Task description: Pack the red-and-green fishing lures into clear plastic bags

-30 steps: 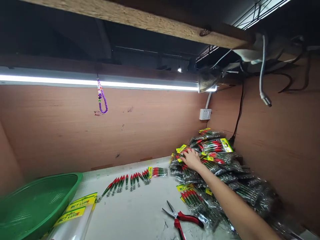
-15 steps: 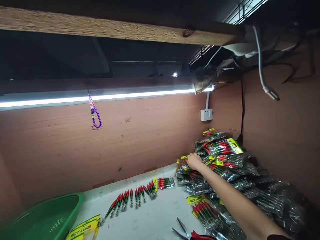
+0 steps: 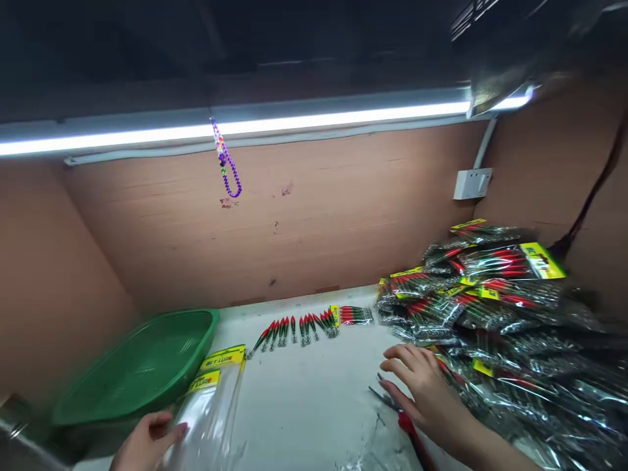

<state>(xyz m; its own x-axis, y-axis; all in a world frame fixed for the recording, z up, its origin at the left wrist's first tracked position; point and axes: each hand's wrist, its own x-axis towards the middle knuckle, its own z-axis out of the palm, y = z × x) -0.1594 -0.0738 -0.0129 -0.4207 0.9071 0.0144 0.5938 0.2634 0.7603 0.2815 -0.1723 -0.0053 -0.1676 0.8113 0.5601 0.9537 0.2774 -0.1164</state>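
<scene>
At the lower left my left hand has its thumb and fingers curled at the edge of a clear plastic bag with a yellow header. This bag overlaps another clear bag with the same yellow "BCT LURE" header. My right hand is empty, its fingers apart above the red-handled pliers, whose jaws show beside the thumb. Behind, a row of red-and-green fishing lures lies on the white table. It ends at a small yellow-headed pack of lures.
Packed lure bags are heaped along the right side. A green plastic basket stands at the left. A beaded purple strap hangs from the lit tube lamp, and a white socket is on the back wall.
My right hand has come off the heap of packed bags toward the pliers, leaving a lure pack on top. My left hand has come into view at the clear bags. The view has tilted down.
</scene>
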